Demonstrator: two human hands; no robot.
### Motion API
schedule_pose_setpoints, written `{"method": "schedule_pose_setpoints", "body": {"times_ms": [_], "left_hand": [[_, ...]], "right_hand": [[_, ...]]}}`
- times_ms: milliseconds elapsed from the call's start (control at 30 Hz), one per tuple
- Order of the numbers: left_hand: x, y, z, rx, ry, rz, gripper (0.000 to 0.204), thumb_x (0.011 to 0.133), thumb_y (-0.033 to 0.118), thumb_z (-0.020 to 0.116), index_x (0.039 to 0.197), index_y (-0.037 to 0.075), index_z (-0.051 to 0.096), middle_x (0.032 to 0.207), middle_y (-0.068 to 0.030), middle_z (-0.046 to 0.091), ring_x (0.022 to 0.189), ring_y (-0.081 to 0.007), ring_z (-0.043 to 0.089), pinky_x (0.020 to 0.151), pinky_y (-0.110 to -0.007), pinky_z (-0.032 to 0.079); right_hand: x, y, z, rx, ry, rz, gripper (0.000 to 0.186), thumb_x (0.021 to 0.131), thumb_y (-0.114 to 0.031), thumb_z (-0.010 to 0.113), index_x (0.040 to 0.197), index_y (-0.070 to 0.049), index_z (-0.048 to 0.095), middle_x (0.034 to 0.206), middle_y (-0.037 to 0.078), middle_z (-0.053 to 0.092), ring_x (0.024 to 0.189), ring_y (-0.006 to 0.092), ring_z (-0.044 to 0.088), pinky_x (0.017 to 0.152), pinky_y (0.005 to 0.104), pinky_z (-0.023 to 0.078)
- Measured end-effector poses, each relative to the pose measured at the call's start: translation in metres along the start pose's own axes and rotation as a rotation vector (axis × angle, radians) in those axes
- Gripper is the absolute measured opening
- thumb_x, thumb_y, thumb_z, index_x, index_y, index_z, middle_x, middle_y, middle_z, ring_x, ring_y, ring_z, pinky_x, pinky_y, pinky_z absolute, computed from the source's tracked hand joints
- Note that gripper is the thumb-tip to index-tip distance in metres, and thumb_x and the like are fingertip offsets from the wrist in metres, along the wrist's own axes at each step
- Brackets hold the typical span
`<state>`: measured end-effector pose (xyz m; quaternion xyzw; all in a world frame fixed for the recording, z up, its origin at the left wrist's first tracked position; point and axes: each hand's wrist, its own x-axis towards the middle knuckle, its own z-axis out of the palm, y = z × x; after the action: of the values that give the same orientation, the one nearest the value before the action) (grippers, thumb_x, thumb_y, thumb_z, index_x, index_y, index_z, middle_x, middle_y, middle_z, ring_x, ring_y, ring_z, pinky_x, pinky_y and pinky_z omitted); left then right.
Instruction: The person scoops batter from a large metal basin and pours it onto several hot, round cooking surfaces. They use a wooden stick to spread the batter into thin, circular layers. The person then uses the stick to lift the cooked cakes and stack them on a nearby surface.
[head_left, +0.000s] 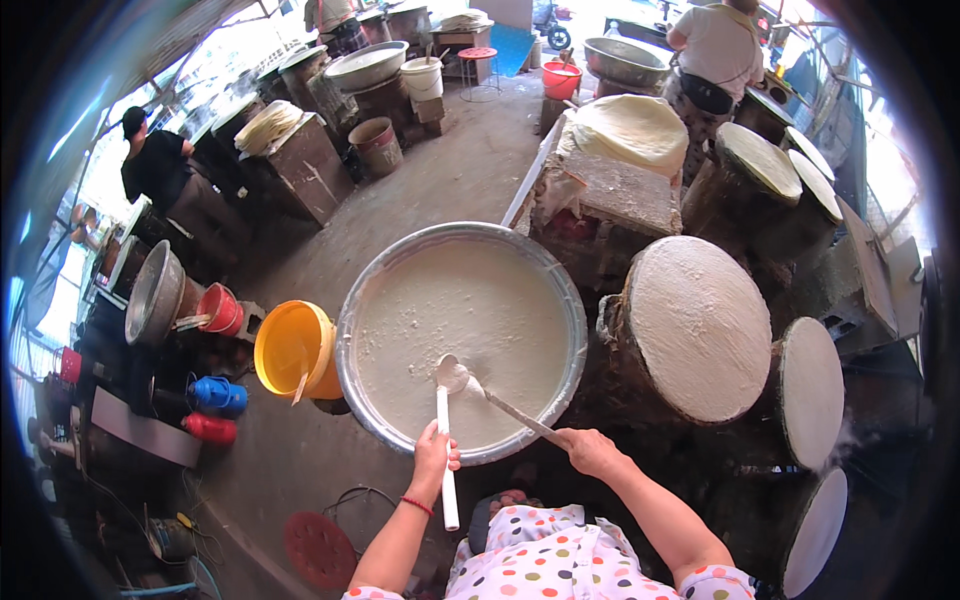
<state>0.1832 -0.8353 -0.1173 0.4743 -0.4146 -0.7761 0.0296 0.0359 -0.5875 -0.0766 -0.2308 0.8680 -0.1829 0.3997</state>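
Note:
A wide metal basin [345,345] full of thick cream-coloured batter [455,290] stands right in front of me. My left hand [434,462] is wrapped round the white, tube-like handle of a tool [448,500], whose upper end reaches over the batter. With my right hand [592,450] I grip a batter-smeared stick [520,416] that slants over the near right rim into the basin. Both tools meet at a rounded, batter-coated ladle head [453,375] at the batter's surface. Which handle that head belongs to, I cannot tell.
Right of the basin, a round griddle [700,325] carries a pale batter layer; more griddles [810,390] stand beyond it. A yellow bucket [290,350] is close on the left. Stacked flatbread sheets [630,130] lie ahead. Other people [715,55] work farther off.

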Motion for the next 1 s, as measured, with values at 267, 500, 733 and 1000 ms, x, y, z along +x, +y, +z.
{"method": "schedule_pose_setpoints", "body": {"times_ms": [267, 500, 733, 1000], "left_hand": [[0.009, -0.050, 0.038, -0.516, -0.028, -0.210, 0.005, 0.097, 0.009, 0.041, 0.095, 0.006, 0.039, 0.074, -0.0078, 0.044, 0.047, -0.0088, 0.039, 0.037, -0.019, 0.034], [-0.048, 0.036, 0.060, -1.271, -0.429, -0.398, 0.021, 0.099, 0.020, 0.044, 0.091, 0.002, 0.039, 0.063, 0.0007, 0.038, 0.043, -0.0044, 0.033, 0.036, -0.016, 0.032], [-0.123, 0.148, 0.096, -1.110, -0.709, 0.018, 0.020, 0.102, 0.020, 0.039, 0.093, 0.002, 0.037, 0.063, 0.0011, 0.035, 0.042, -0.0047, 0.030, 0.034, -0.015, 0.034], [-0.157, 0.182, 0.110, -0.394, -0.403, 0.741, 0.034, 0.101, 0.016, 0.040, 0.134, 0.014, 0.041, 0.082, -0.0022, 0.046, 0.050, -0.0010, 0.032, 0.037, -0.013, 0.031]], "right_hand": [[-0.005, -0.010, -0.014, 0.050, -0.174, 0.008, 0.033, 0.095, -0.023, 0.046, 0.126, -0.020, 0.058, 0.078, 0.014, 0.065, 0.066, 0.0260, 0.064, 0.059, 0.0373, 0.052], [-0.038, -0.029, -0.057, 0.663, -0.236, -0.019, 0.034, 0.098, -0.019, 0.042, 0.129, -0.011, 0.054, 0.057, 0.002, 0.049, 0.040, 0.0090, 0.044, 0.035, 0.0246, 0.038], [-0.058, -0.087, -0.098, 0.863, -0.093, -0.346, 0.034, 0.101, -0.022, 0.042, 0.132, -0.010, 0.049, 0.054, 0.000, 0.046, 0.038, 0.0078, 0.041, 0.035, 0.0233, 0.035], [-0.045, -0.101, -0.094, 0.751, 0.380, -0.698, 0.032, 0.098, -0.012, 0.048, 0.130, -0.011, 0.054, 0.064, 0.000, 0.053, 0.050, 0.0078, 0.050, 0.045, 0.0218, 0.041]]}}
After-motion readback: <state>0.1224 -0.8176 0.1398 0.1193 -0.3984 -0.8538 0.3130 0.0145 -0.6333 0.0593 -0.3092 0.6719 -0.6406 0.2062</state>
